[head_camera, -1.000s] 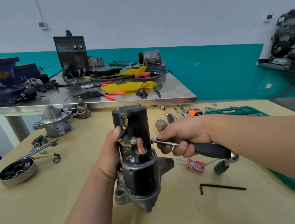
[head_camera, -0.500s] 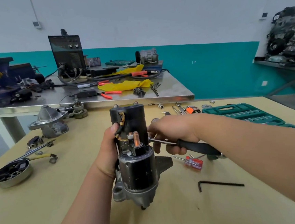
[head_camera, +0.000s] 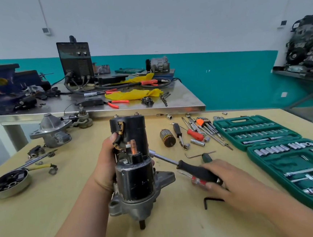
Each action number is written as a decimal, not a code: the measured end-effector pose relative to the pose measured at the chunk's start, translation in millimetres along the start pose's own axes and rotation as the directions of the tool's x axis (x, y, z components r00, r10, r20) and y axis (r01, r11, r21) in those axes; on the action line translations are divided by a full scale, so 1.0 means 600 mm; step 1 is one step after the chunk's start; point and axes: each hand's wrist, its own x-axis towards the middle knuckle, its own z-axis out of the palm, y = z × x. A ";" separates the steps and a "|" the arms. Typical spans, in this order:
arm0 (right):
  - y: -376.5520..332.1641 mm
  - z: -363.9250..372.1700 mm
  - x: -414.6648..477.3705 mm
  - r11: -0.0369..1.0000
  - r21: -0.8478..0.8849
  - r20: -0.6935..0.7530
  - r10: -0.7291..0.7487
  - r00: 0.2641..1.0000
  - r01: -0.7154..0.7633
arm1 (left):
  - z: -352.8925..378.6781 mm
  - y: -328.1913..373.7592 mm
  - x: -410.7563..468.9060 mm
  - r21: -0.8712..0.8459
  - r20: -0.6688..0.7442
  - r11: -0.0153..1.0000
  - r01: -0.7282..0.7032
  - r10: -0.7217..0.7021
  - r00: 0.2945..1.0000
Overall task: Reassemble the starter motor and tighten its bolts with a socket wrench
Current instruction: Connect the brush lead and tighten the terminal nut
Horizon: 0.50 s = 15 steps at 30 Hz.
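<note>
Starter motor [head_camera: 133,169] held upright at the middle of the table [head_camera: 46,213], body gripped by the left hand [head_camera: 105,166], fingers wrapped round it, socket wrench [head_camera: 194,171] clasped at the handle by the curled fingers of the right hand [head_camera: 225,178], its tip just beside the motor, socket case [head_camera: 280,161] laid open at the right.

One black metal starter motor [head_camera: 134,179]. One black-handled socket wrench [head_camera: 190,169]. Two bare hands: left hand [head_camera: 104,164], right hand [head_camera: 227,182]. One black box-shaped machine [head_camera: 75,63].

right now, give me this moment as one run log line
left hand grips starter motor upright | right hand holds socket wrench by handle | socket end beside motor, contact unclear
</note>
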 end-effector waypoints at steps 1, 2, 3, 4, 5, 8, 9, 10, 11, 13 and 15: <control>-0.001 -0.007 0.000 0.999 0.050 -0.107 0.024 0.994 -0.018 | 0.003 0.001 -0.001 0.060 -0.021 0.998 -0.030 0.032 0.999; -0.002 -0.017 -0.002 0.993 0.117 -0.219 0.055 0.974 -0.029 | 0.005 0.003 -0.003 0.112 -0.029 0.992 -0.067 0.070 0.997; -0.003 -0.029 -0.006 0.981 0.194 -0.332 0.079 0.940 -0.014 | 0.008 0.006 -0.007 0.151 -0.045 0.982 -0.111 0.119 0.992; -0.003 -0.041 -0.010 0.963 0.268 -0.431 0.123 0.894 -0.003 | 0.008 0.011 -0.012 0.225 -0.067 0.959 -0.170 0.189 0.980; -0.001 -0.056 -0.014 0.934 0.357 -0.503 0.192 0.843 0.001 | 0.004 0.018 -0.018 0.351 -0.083 0.906 -0.236 0.281 0.956; 0.024 -0.111 -0.011 0.725 0.688 -0.449 0.406 0.796 0.018 | -0.008 0.043 -0.035 0.727 -0.064 0.625 -0.284 0.474 0.878; 0.035 -0.128 -0.007 0.622 0.783 -0.365 0.435 0.823 0.018 | -0.013 0.052 -0.040 0.787 -0.072 0.569 -0.237 0.467 0.882; 0.043 -0.143 -0.004 0.527 0.850 -0.275 0.443 0.854 0.001 | -0.018 0.059 -0.044 0.825 -0.100 0.539 -0.172 0.438 0.893; 0.046 -0.155 0.000 0.461 0.887 -0.188 0.431 0.882 -0.037 | -0.021 0.067 -0.047 0.856 -0.133 0.507 -0.098 0.401 0.907; 0.045 -0.160 0.010 0.410 0.905 -0.055 0.380 0.924 -0.115 | -0.030 0.075 -0.050 0.908 -0.213 0.411 0.079 0.290 0.933; 0.038 -0.148 0.022 0.405 0.900 0.024 0.324 0.946 -0.162 | -0.037 0.076 -0.051 0.934 -0.269 0.288 0.211 0.178 0.947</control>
